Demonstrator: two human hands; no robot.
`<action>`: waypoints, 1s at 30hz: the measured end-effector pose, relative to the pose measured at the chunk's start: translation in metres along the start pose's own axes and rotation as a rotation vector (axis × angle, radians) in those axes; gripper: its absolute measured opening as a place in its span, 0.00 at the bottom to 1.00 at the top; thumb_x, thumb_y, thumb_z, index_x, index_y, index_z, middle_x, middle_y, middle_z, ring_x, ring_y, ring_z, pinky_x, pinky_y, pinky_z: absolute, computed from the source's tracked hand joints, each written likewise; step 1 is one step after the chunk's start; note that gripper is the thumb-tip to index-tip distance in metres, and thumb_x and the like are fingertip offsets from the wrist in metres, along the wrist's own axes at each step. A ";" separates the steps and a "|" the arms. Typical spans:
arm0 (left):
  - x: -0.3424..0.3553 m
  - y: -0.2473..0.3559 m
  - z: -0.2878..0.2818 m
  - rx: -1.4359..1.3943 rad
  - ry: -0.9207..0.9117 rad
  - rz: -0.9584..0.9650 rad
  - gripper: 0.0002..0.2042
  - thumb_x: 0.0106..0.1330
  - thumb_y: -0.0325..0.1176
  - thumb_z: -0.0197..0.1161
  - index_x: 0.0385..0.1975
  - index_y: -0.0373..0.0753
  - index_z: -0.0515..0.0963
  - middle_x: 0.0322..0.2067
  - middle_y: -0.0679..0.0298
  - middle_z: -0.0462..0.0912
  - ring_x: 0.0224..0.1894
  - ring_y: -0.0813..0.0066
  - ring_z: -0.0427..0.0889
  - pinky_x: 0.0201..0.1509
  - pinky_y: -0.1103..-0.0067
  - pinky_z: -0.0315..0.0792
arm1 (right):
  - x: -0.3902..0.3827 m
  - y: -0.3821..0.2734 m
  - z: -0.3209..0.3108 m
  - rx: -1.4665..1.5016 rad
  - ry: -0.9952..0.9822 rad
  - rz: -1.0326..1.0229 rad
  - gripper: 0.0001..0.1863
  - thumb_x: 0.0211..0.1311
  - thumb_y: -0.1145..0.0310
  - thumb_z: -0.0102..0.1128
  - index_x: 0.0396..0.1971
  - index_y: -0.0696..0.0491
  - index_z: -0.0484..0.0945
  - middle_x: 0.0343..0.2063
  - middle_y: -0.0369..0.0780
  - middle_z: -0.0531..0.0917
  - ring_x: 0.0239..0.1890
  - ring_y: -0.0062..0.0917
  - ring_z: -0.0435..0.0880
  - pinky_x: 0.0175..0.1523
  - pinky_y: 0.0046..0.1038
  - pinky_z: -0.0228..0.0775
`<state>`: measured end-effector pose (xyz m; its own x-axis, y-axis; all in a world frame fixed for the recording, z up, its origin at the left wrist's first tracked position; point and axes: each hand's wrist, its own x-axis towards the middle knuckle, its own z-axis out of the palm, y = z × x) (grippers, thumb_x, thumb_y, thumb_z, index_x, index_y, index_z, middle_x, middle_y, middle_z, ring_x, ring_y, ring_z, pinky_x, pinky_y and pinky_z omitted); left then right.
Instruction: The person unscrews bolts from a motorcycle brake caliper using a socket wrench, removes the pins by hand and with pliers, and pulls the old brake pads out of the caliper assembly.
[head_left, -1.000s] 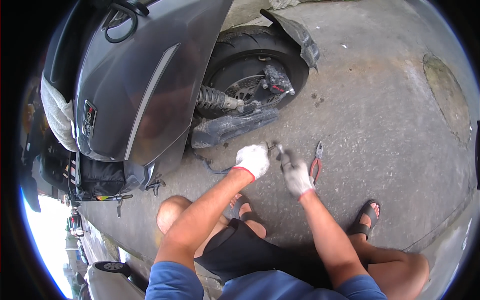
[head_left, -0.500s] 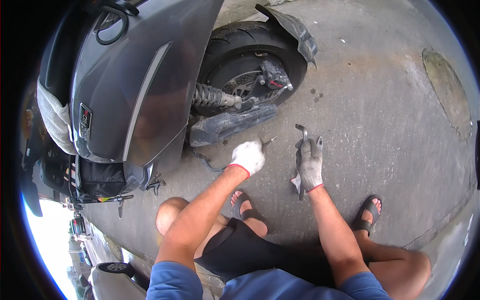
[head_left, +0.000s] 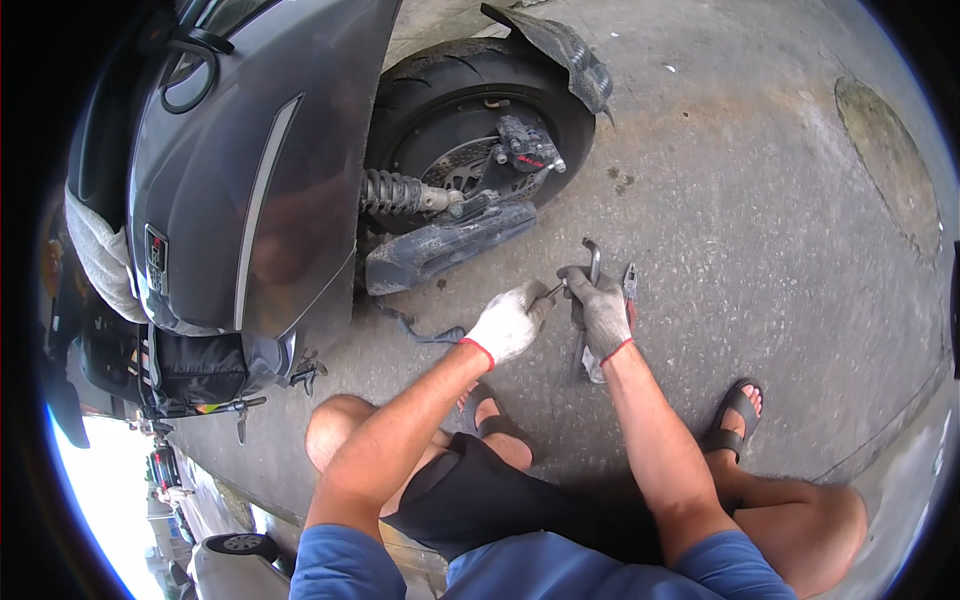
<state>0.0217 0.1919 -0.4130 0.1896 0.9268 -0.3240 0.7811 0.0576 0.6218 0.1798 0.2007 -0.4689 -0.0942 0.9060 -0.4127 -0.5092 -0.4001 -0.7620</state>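
Note:
My left hand (head_left: 512, 322), in a white knit glove with a red cuff, is closed on a small thin dark metal piece (head_left: 556, 290); its kind is too small to make out. Gloved in grey and white, my right hand (head_left: 603, 315) is closed round an L-shaped wrench (head_left: 592, 250) whose bent end sticks out past the fingers. The thumb and forefinger of that hand meet the tip of the thin piece. Pliers (head_left: 629, 284) with red handles lie on the ground, partly hidden by the right hand. Something whitish (head_left: 592, 368) lies below the right wrist.
A dark grey scooter (head_left: 200, 180) stands at the left. Its rear wheel (head_left: 470, 110), brake caliper (head_left: 528, 145), spring shock (head_left: 400, 193) and dusty plastic cover (head_left: 450, 248) face me. A dark strap-like piece (head_left: 425, 330) lies near my left wrist. My sandalled feet rest on concrete (head_left: 760, 260).
My right hand has lifted the L-shaped wrench and moved left, away from the pliers. Both hands have come together at the thin piece. The view has shifted slightly to the right.

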 end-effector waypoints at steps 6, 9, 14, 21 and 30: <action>0.005 0.009 0.005 0.161 0.054 0.116 0.12 0.69 0.37 0.52 0.41 0.35 0.75 0.35 0.42 0.79 0.43 0.40 0.78 0.43 0.58 0.70 | 0.005 0.008 0.001 0.018 0.039 -0.018 0.09 0.67 0.65 0.57 0.32 0.56 0.79 0.17 0.31 0.73 0.14 0.13 0.65 0.18 0.20 0.53; 0.006 0.014 0.007 0.209 0.043 0.091 0.12 0.69 0.37 0.51 0.41 0.35 0.76 0.35 0.43 0.79 0.43 0.40 0.78 0.43 0.58 0.70 | 0.006 0.011 0.000 0.004 0.084 -0.066 0.10 0.68 0.63 0.56 0.35 0.56 0.78 0.19 0.31 0.72 0.15 0.13 0.64 0.19 0.19 0.52; 0.009 0.008 0.009 0.134 0.041 0.133 0.12 0.69 0.37 0.51 0.40 0.35 0.76 0.34 0.43 0.79 0.42 0.40 0.78 0.43 0.58 0.70 | 0.015 0.014 -0.014 0.230 -0.045 0.068 0.10 0.69 0.63 0.57 0.35 0.56 0.78 0.18 0.30 0.71 0.16 0.13 0.64 0.20 0.19 0.53; 0.005 -0.018 0.012 0.153 0.063 -0.031 0.14 0.69 0.39 0.51 0.41 0.34 0.76 0.30 0.43 0.80 0.38 0.43 0.80 0.42 0.60 0.70 | 0.058 0.028 -0.088 -0.720 0.267 -0.071 0.16 0.63 0.57 0.58 0.40 0.55 0.80 0.26 0.42 0.83 0.26 0.33 0.82 0.33 0.34 0.71; 0.006 -0.036 0.009 -0.117 -0.105 -0.198 0.16 0.67 0.38 0.55 0.47 0.32 0.75 0.27 0.59 0.79 0.28 0.70 0.78 0.34 0.72 0.71 | 0.062 0.059 -0.183 -1.533 0.837 -0.150 0.20 0.59 0.57 0.57 0.48 0.52 0.77 0.46 0.55 0.81 0.49 0.48 0.80 0.54 0.42 0.72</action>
<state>0.0001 0.1917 -0.4438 0.1052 0.8500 -0.5162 0.7363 0.2823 0.6149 0.2999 0.2078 -0.6309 0.5523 0.8322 -0.0483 0.7705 -0.5317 -0.3517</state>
